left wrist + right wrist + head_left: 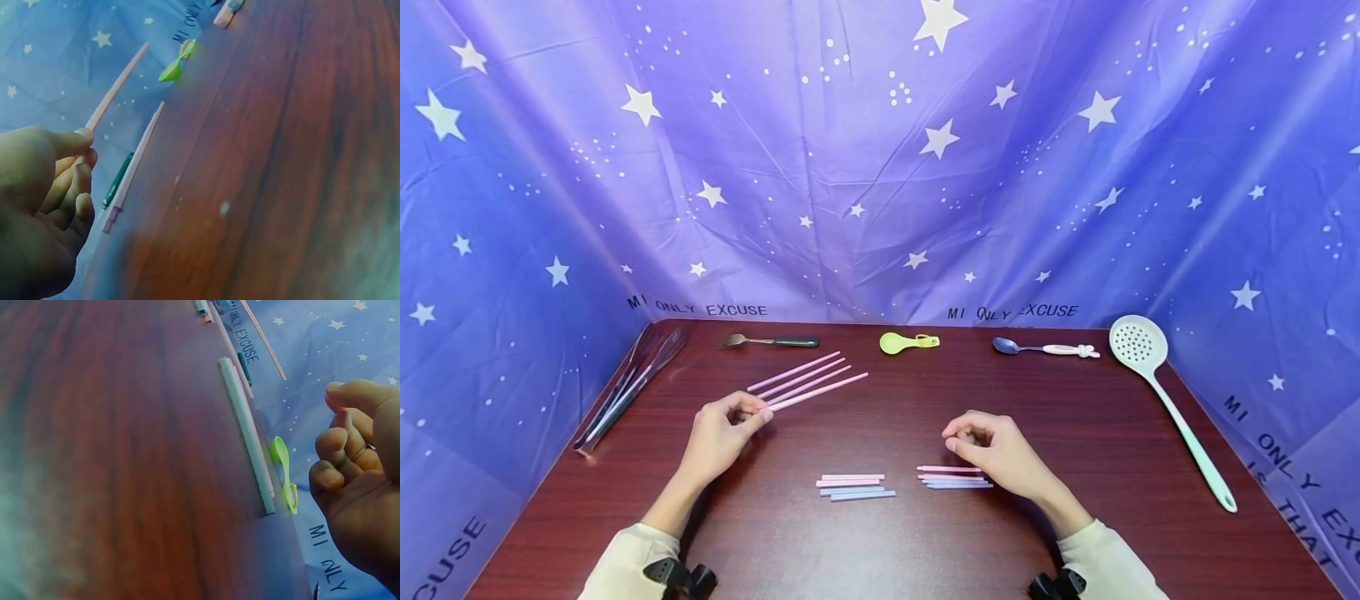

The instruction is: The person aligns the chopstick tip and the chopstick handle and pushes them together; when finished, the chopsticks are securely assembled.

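In the head view, we see the left hand (718, 435) pinching one pink stick (820, 391) between thumb and fingers, over the left part of the worktop (880, 558). Further pink sticks (793, 372) lie just behind it, near the dark-handled fork (771, 341). We find the right hand (1003, 454) loosely curled, gripping nothing, beside the right group of short sticks (951, 477); the left group of short sticks (851, 481) lies between the hands. At the back we locate a yellow-green scoop (895, 342) and a blue spoon (1043, 347).

In the left wrist view, we observe the pinched stick raised clear of the worktop.

In the right wrist view, we confirm bent fingers and a vacant palm, the scoop appearing beyond the short sticks.
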